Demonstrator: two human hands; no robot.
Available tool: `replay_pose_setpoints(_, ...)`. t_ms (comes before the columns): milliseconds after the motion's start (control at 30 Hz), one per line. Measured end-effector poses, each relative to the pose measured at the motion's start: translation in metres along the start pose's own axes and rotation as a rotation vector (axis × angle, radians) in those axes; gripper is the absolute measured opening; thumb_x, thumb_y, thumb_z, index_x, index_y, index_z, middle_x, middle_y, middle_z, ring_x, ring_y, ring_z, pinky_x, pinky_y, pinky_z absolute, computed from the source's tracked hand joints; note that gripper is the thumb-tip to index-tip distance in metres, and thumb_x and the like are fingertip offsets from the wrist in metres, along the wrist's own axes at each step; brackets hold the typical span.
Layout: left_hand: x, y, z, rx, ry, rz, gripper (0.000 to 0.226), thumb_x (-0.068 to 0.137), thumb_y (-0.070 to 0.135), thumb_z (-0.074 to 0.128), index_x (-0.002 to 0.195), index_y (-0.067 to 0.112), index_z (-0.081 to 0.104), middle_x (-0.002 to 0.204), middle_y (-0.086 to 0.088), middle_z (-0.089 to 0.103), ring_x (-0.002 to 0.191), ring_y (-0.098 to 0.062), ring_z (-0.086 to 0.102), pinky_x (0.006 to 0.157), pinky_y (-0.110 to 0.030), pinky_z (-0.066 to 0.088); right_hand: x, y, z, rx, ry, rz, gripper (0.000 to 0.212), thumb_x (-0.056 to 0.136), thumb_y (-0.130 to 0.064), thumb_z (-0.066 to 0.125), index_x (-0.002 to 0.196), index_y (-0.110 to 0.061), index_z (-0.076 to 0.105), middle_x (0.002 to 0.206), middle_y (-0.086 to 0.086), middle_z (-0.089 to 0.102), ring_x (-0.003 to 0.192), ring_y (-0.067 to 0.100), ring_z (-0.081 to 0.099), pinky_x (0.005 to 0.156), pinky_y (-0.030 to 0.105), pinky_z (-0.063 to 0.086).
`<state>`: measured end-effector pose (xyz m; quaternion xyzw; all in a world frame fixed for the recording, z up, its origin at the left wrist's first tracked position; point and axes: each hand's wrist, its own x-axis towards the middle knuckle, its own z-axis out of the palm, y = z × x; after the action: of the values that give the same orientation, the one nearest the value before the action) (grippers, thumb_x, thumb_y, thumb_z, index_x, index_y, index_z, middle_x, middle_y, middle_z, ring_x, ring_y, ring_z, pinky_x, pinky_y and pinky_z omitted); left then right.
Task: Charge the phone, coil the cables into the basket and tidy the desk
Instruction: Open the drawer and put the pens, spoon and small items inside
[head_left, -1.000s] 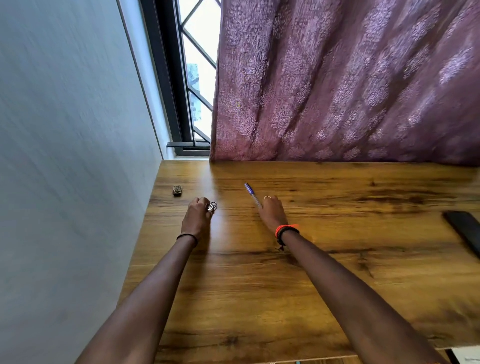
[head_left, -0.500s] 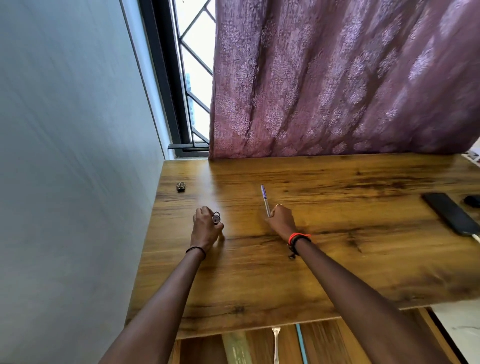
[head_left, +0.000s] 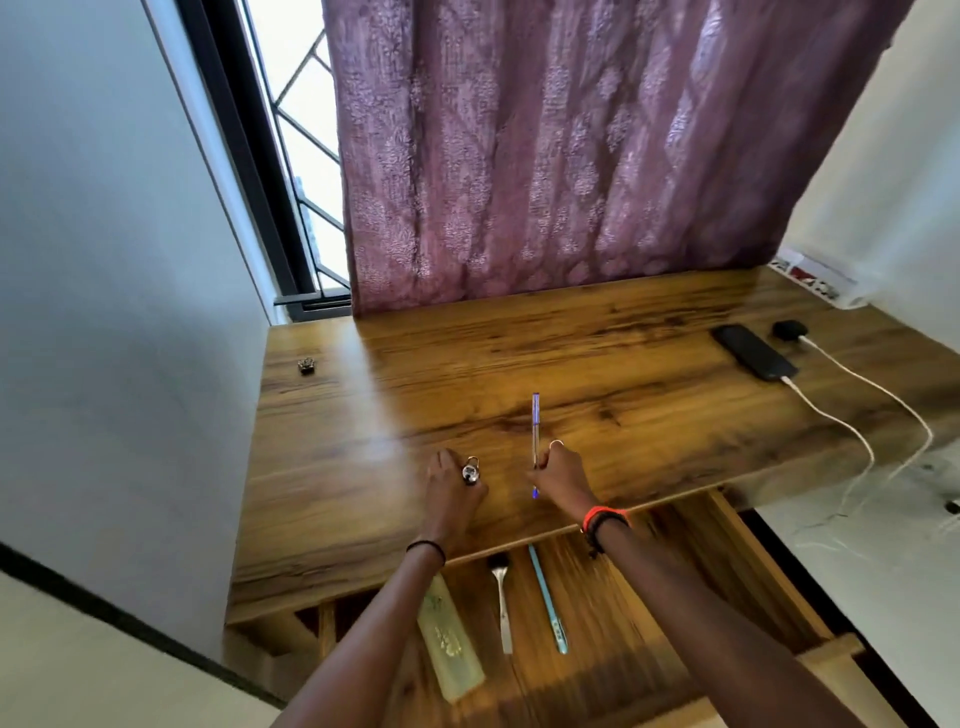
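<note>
Both hands sit near the front edge of the tabletop (head_left: 597, 364), each already gathering a loose item, which reads as the tidying part of the task. The left hand (head_left: 451, 486) has its fingers curled round a small silver padlock (head_left: 471, 474). The right hand (head_left: 563, 477) pinches a clear blue-capped pen (head_left: 535, 436) near its lower end, the barrel pointing away toward the curtain (head_left: 571, 156). The open drawer (head_left: 737, 571) just below them likely explains the grip: it already holds a fork (head_left: 501, 597), a light blue pen (head_left: 548, 605) and a pale green case (head_left: 451, 636), so these 2 items probably go in next. The phone (head_left: 753, 352) lies well apart at the far right, with a white cable (head_left: 852, 431) plugged into its near end. The cable loops off the edge and back up to a black adapter (head_left: 789, 330) beside a power strip (head_left: 810, 280); whether the adapter is powered cannot be told. A small dark object (head_left: 306, 365) remains at the far left. No basket is in view. Nothing is readable: the case's markings are blurred, and the strip shows only red patches.
</note>
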<state>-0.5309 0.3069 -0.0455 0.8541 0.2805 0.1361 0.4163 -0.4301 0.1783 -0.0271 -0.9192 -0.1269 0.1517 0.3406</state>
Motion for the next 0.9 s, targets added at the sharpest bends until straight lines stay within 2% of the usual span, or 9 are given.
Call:
replay_pose_setpoints(67, -0.016, 0.006, 0.012, -0.005, -0.045, 0.001, 0.036, 0.077, 0.014, 0.064, 0.107, 0.003, 0.047, 0.113, -0.012, 0.049, 0.105, -0.027, 0.049, 0.092, -0.040, 0.045, -0.015, 0.015, -0.008, -0.001, 0.000, 0.006, 0.040, 0.075, -0.011, 0.070, 0.063, -0.022, 0.034, 0.067, -0.006, 0.047, 0.067, 0.014, 0.049, 0.048, 0.019, 0.032)
replay_pose_setpoints(167, -0.038, 0.014, 0.030, -0.012, -0.109, 0.037, 0.028, 0.083, 0.017, 0.061, 0.104, 0.008, 0.047, 0.110, -0.006, 0.047, 0.104, -0.021, 0.047, 0.088, -0.027, 0.042, -0.034, 0.032, -0.018, 0.000, -0.022, -0.014, 0.039, 0.076, -0.012, 0.070, 0.065, -0.022, 0.034, 0.066, -0.008, 0.046, 0.061, 0.011, 0.048, 0.044, 0.012, 0.032)
replay_pose_setpoints(267, -0.060, 0.020, 0.050, -0.026, -0.175, 0.059, 0.022, 0.081, 0.014, 0.060, 0.098, 0.012, 0.046, 0.105, -0.002, 0.046, 0.102, -0.018, 0.046, 0.082, -0.017, 0.033, -0.051, 0.050, -0.029, -0.004, -0.049, 0.026, 0.035, 0.076, -0.010, 0.070, 0.067, -0.019, 0.038, 0.071, 0.003, 0.056, 0.071, 0.025, 0.063, 0.059, 0.031, 0.051)
replay_pose_setpoints(333, -0.070, 0.026, 0.062, -0.037, -0.201, 0.064, 0.023, 0.080, 0.013, 0.060, 0.098, 0.013, 0.046, 0.104, -0.001, 0.045, 0.102, -0.018, 0.046, 0.084, -0.020, 0.036, -0.060, 0.065, -0.037, -0.014, -0.087, 0.045, 0.030, 0.075, -0.009, 0.070, 0.069, -0.016, 0.041, 0.077, 0.009, 0.060, 0.077, 0.031, 0.067, 0.067, 0.040, 0.055)
replay_pose_setpoints(500, -0.086, 0.045, 0.094, -0.003, -0.262, 0.150, 0.026, 0.082, 0.020, 0.060, 0.105, 0.016, 0.048, 0.104, 0.005, 0.044, 0.100, -0.010, 0.046, 0.084, -0.015, 0.034, -0.070, 0.098, -0.058, -0.101, -0.153, 0.053, 0.031, 0.072, -0.012, 0.069, 0.065, -0.019, 0.040, 0.075, 0.004, 0.056, 0.072, 0.022, 0.056, 0.057, 0.026, 0.037)
replay_pose_setpoints(600, -0.100, 0.044, 0.122, 0.051, -0.347, 0.156, 0.025, 0.084, 0.019, 0.058, 0.106, 0.016, 0.049, 0.107, 0.004, 0.046, 0.106, -0.011, 0.046, 0.086, -0.015, 0.033, -0.071, 0.114, -0.068, -0.127, -0.181, 0.061, 0.026, 0.071, -0.011, 0.068, 0.066, -0.018, 0.044, 0.078, 0.008, 0.060, 0.073, 0.020, 0.057, 0.064, 0.031, 0.045)
replay_pose_setpoints(700, -0.105, 0.034, 0.143, 0.079, -0.361, 0.047, 0.030, 0.086, 0.013, 0.058, 0.114, 0.010, 0.050, 0.117, -0.005, 0.051, 0.112, -0.017, 0.048, 0.092, -0.020, 0.037, -0.071, 0.133, -0.078, -0.145, -0.233, 0.068, 0.026, 0.073, -0.010, 0.069, 0.067, -0.018, 0.045, 0.088, 0.014, 0.068, 0.081, 0.025, 0.067, 0.077, 0.041, 0.056)
replay_pose_setpoints(767, -0.104, 0.027, 0.152, 0.100, -0.365, -0.022, 0.034, 0.089, 0.011, 0.056, 0.121, 0.007, 0.048, 0.125, -0.010, 0.050, 0.115, -0.019, 0.049, 0.097, -0.025, 0.040, -0.069, 0.143, -0.085, -0.158, -0.291, 0.075, 0.025, 0.078, -0.010, 0.068, 0.072, -0.017, 0.045, 0.094, 0.016, 0.069, 0.086, 0.028, 0.069, 0.081, 0.046, 0.056)
replay_pose_setpoints(900, -0.100, 0.014, 0.166, 0.168, -0.332, -0.080, 0.040, 0.097, 0.014, 0.045, 0.135, 0.004, 0.037, 0.136, -0.011, 0.046, 0.126, -0.020, 0.045, 0.105, -0.026, 0.035, -0.064, 0.158, -0.093, -0.229, -0.378, 0.066, 0.025, 0.083, -0.007, 0.065, 0.073, -0.015, 0.044, 0.098, 0.020, 0.069, 0.089, 0.029, 0.069, 0.083, 0.043, 0.056)
